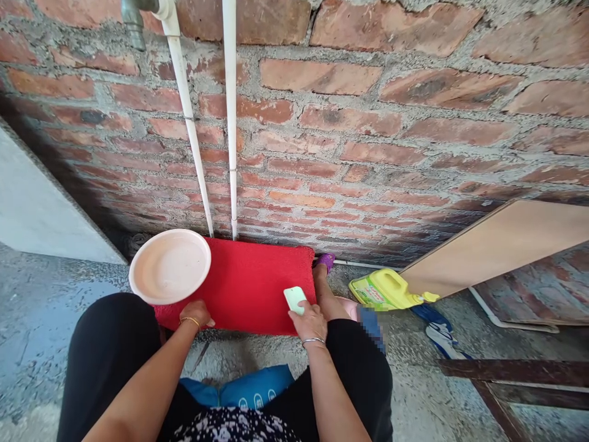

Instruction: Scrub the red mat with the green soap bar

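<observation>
Two hands, left [197, 312] gripping one red mat [248, 285], right [309, 320] gripping one green soap bar [294, 298], one pink basin [169, 266]

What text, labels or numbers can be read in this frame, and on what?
None can be read.
yellow jug: green label, print too blurred to read.
blue stool: small white marks on its front edge, too small to read.
red mat, pink basin, pale green soap bar under the right hand, left hand, brick wall, white pipes: no text visible.
</observation>
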A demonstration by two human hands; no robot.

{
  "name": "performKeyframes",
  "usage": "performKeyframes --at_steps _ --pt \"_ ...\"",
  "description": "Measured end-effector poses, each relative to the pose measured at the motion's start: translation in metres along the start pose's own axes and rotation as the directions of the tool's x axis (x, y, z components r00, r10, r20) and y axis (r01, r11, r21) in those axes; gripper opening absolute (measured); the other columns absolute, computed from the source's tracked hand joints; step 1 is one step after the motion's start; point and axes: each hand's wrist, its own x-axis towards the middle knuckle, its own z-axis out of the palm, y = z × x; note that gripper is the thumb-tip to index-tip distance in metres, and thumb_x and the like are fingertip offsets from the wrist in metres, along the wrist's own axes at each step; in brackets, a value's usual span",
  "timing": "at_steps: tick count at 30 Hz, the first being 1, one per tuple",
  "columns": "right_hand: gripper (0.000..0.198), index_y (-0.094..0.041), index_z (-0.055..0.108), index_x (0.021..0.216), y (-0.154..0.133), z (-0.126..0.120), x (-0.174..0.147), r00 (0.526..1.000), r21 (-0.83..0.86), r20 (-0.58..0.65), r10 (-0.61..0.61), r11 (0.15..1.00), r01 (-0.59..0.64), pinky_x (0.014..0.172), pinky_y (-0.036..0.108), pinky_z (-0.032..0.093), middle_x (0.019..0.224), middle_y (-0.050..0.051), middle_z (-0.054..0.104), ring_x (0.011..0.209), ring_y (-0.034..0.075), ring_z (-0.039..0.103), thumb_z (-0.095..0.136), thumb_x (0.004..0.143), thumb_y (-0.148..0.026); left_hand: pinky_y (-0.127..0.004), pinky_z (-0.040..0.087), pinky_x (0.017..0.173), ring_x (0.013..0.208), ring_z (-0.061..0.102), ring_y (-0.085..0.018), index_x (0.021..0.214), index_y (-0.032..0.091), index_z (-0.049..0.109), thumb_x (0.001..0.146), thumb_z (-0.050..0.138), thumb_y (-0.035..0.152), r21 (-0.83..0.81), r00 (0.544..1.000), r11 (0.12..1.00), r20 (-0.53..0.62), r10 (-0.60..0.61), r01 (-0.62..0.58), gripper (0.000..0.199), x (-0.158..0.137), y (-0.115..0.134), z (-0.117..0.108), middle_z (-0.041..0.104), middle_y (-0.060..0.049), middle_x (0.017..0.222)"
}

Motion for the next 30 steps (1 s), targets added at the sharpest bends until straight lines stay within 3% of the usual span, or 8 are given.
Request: performKeyframes --at_steps 7,10,13,16,20,25,28,30 --pt "0.032 -0.029 0.066 0.106 -0.064 0.040 -0.016 0.888 0.061 0.106 -0.448 0.894 0.444 0.084 0.029 0.039 0.105 0.004 0.060 0.097 0.020 0.058 0.069 0.074 -0.036 -0.032 0.054 0.084 0.111 0.064 -0.029 0.105 0.016 0.071 0.055 0.080 0.033 -0.003 1.000 1.000 -0.029 0.006 -0.006 0.054 0.001 -0.002 0.003 0.068 -0.018 0.119" --pt "0.031 -0.030 0.066 0.105 -0.052 0.035 -0.009 0.921 0.046 0.105 -0.376 0.927 0.373 0.084 0.029 0.039 0.106 0.003 0.060 0.098 0.019 0.058 0.068 0.075 -0.035 -0.032 0.054 0.083 0.111 0.064 -0.030 0.103 0.018 0.071 0.053 0.081 0.034 -0.021 1.000 1.000 -0.022 0.011 -0.011 0.053 0.003 -0.002 0.003 0.069 -0.016 0.117" --pt "0.029 -0.029 0.066 0.106 -0.021 0.019 0.004 0.991 0.047 0.046 -0.128 0.991 0.126 0.079 0.028 0.041 0.102 0.003 0.060 0.091 0.018 0.060 0.065 0.078 -0.038 -0.032 0.054 0.083 0.112 0.064 -0.030 0.102 0.018 0.072 0.053 0.081 0.034 -0.024 1.000 1.000 -0.008 -0.001 0.001 0.052 0.004 -0.002 0.003 0.068 -0.017 0.118" --pt "0.028 -0.028 0.067 0.105 -0.003 0.009 0.011 0.998 0.079 -0.050 0.032 0.996 -0.028 0.077 0.029 0.044 0.098 0.004 0.060 0.085 0.018 0.061 0.060 0.082 -0.041 -0.032 0.054 0.083 0.111 0.064 -0.031 0.101 0.016 0.072 0.052 0.082 0.034 -0.029 1.000 1.000 -0.001 -0.013 0.013 0.053 0.005 -0.001 0.003 0.068 -0.019 0.118" --pt "0.026 -0.025 0.068 0.101 -0.028 0.021 0.002 0.983 0.115 -0.103 -0.150 0.980 0.162 0.082 0.030 0.044 0.101 0.006 0.061 0.090 0.020 0.060 0.063 0.080 -0.039 -0.034 0.054 0.084 0.112 0.063 -0.031 0.101 0.017 0.072 0.053 0.082 0.034 -0.032 1.000 0.999 -0.006 -0.006 0.006 0.052 0.004 -0.001 0.003 0.069 -0.018 0.117" --pt "0.028 -0.028 0.066 0.102 -0.094 0.046 -0.020 0.866 0.108 0.028 -0.499 0.863 0.493 0.086 0.031 0.041 0.105 0.004 0.060 0.098 0.021 0.058 0.068 0.076 -0.036 -0.031 0.054 0.083 0.111 0.064 -0.030 0.098 0.015 0.071 0.054 0.081 0.030 -0.023 1.000 1.000 -0.023 0.013 -0.013 0.047 0.000 0.000 0.003 0.070 -0.016 0.116" --pt "0.030 -0.030 0.066 0.106 -0.107 0.047 -0.022 0.850 0.064 0.085 -0.520 0.854 0.517 0.087 0.032 0.039 0.109 0.004 0.060 0.102 0.022 0.057 0.067 0.077 -0.038 -0.030 0.054 0.080 0.111 0.064 -0.030 0.096 0.015 0.070 0.056 0.081 0.031 -0.027 1.000 1.000 -0.021 0.001 -0.001 0.045 -0.002 0.001 0.001 0.070 -0.016 0.115" --pt "0.031 -0.029 0.066 0.107 -0.096 0.044 -0.015 0.886 0.045 0.087 -0.455 0.891 0.452 0.087 0.032 0.039 0.109 0.005 0.060 0.102 0.022 0.058 0.066 0.078 -0.038 -0.031 0.054 0.081 0.111 0.063 -0.030 0.096 0.015 0.070 0.056 0.080 0.031 -0.034 1.000 0.999 -0.015 -0.011 0.010 0.044 -0.002 0.001 0.001 0.070 -0.016 0.115"
